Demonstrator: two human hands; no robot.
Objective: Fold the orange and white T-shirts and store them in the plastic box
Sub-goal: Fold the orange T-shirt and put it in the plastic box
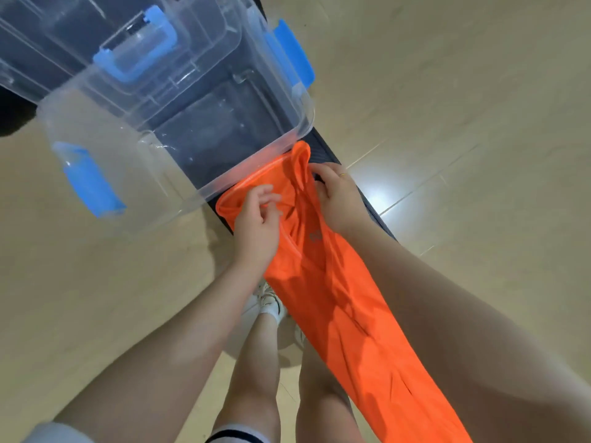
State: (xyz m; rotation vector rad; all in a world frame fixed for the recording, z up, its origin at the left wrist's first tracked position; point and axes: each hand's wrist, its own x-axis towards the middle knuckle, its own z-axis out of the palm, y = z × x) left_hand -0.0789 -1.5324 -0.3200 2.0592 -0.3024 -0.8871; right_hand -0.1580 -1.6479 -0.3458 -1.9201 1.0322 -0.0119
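Nearest to me, below everything else, I see the person's bare legs and a white sneaker (267,298) on the beige tiled floor (463,91). Over them hangs the orange T-shirt (345,308), bunched into a long strip that runs from the bottom right edge of the view up toward the plastic box (179,123). A small grey logo (316,235) shows on the cloth, short of the box.

Both hands work at the shirt's upper end, just before the box's near rim. The left hand (256,225) has its fingers curled into the fabric at the left side of the shirt, pinching a fold by a pale seam. The right hand (335,196), with a thin ring on one finger, grips the cloth on the right side, thumb and fingers closed round a gathered edge. The top of the shirt touches or just overlaps the box's near rim; I cannot tell which.

The box is clear, open and holds no clothing that I can make out. It stands on a dark mat (323,151), with blue latches (292,55) on its sides. Beyond it, resting across its far part, lies the clear lid with a blue-ended handle (140,46).
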